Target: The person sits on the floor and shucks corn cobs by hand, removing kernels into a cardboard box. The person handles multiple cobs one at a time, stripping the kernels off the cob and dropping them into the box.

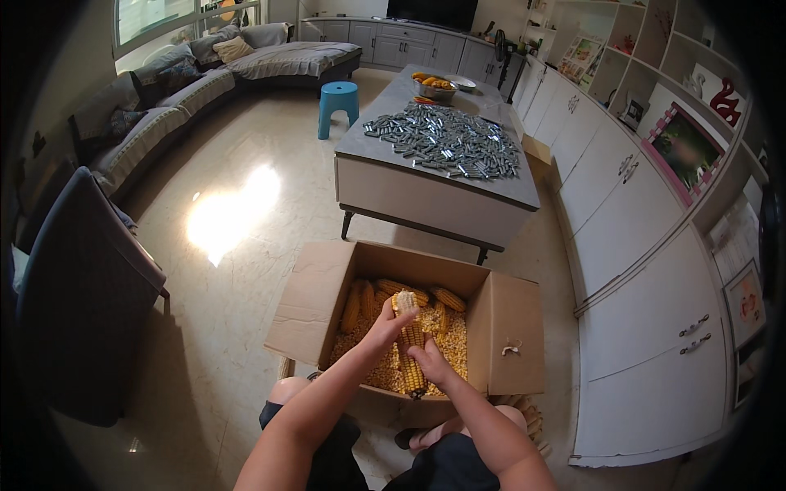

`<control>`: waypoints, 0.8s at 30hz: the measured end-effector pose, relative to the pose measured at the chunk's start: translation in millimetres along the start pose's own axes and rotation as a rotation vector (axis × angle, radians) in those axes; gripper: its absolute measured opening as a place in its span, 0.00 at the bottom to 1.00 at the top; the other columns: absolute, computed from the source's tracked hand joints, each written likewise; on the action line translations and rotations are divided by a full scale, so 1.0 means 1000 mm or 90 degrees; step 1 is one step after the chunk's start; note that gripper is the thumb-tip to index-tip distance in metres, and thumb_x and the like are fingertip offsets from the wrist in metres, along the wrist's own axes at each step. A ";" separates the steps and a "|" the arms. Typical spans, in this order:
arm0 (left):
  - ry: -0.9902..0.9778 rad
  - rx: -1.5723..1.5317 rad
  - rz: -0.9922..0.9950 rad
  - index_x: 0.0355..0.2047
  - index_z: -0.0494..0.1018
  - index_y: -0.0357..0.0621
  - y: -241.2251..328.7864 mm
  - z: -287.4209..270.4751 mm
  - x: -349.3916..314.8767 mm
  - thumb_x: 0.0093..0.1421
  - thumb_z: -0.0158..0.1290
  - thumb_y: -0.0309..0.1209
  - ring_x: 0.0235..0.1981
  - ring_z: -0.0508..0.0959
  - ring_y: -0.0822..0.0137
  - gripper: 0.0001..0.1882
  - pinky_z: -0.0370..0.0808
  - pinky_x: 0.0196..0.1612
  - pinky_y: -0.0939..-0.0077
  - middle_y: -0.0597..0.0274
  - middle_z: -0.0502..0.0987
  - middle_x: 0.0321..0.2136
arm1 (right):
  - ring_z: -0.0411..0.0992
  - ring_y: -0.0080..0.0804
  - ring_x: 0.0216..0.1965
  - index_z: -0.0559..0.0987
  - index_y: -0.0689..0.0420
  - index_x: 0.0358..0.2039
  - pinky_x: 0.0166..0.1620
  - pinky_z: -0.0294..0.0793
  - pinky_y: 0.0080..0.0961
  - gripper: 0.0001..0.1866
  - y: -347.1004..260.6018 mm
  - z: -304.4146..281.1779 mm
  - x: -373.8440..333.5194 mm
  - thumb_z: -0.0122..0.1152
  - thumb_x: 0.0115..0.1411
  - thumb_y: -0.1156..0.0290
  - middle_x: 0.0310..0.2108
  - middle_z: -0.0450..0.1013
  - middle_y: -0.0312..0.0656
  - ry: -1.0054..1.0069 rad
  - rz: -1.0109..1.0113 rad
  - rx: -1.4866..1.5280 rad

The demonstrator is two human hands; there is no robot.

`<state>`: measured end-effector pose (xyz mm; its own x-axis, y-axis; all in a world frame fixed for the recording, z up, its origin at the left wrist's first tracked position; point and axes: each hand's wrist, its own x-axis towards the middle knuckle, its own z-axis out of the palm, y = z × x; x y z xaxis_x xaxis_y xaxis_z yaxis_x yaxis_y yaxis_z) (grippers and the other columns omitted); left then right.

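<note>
My left hand (393, 322) is closed around a partly stripped corn cob (404, 302), whose pale upper end shows above my fingers. Just below it, my right hand (434, 362) grips a yellow ear of corn (410, 373) that slants down toward me with its dark tip lowest. The two cobs meet or overlap between my hands, over an open cardboard box (304, 300). Loose kernels (453, 348) cover the inside of the box. Several whole ears (448, 299) lie along its far and left sides. My fingers hide part of both cobs.
Beyond the box stands a low table (426, 193) spread with many small grey metallic cylinders (446, 139) and a bowl of corn (434, 92). A blue stool (339, 106) is beside it. A dark chair (86, 295) stands left, and white cabinets (647, 360) line the right.
</note>
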<state>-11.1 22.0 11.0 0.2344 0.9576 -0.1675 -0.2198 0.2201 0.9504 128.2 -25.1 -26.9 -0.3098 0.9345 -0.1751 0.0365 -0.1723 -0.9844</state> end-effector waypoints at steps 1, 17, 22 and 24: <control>-0.009 0.025 -0.005 0.52 0.53 0.40 0.004 0.002 -0.002 0.57 0.51 0.36 0.39 0.68 0.73 0.27 0.67 0.42 0.79 0.60 0.67 0.39 | 0.62 0.25 0.45 0.55 0.60 0.52 0.49 0.62 0.22 0.23 0.002 -0.002 0.000 0.47 0.59 0.68 0.45 0.62 0.39 -0.005 -0.004 0.012; 0.106 -0.005 -0.023 0.44 0.58 0.40 -0.051 -0.001 0.019 0.57 0.49 0.34 0.35 0.68 0.72 0.19 0.68 0.38 0.77 0.59 0.67 0.34 | 0.66 0.37 0.42 0.60 0.65 0.43 0.45 0.65 0.30 0.21 -0.004 0.012 -0.009 0.51 0.55 0.65 0.40 0.66 0.49 0.103 0.025 -0.265; 0.107 0.023 -0.039 0.42 0.58 0.40 -0.024 0.009 0.010 0.53 0.54 0.36 0.35 0.68 0.72 0.22 0.69 0.36 0.77 0.59 0.67 0.34 | 0.65 0.39 0.45 0.58 0.66 0.46 0.48 0.64 0.31 0.24 -0.005 0.008 -0.006 0.52 0.54 0.65 0.43 0.64 0.51 0.101 0.038 -0.218; 0.101 0.056 -0.059 0.42 0.58 0.40 -0.021 0.007 0.006 0.52 0.56 0.36 0.33 0.69 0.71 0.23 0.69 0.35 0.77 0.60 0.67 0.33 | 0.65 0.39 0.46 0.57 0.66 0.47 0.48 0.63 0.30 0.25 -0.008 0.008 -0.005 0.52 0.54 0.65 0.44 0.64 0.51 0.077 0.059 -0.249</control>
<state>1.1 21.9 -8.0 0.0969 0.9526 -0.2884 -0.1187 0.2987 0.9469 122.1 -31.3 -18.0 -0.1751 0.9546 -0.2411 0.4248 -0.1476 -0.8932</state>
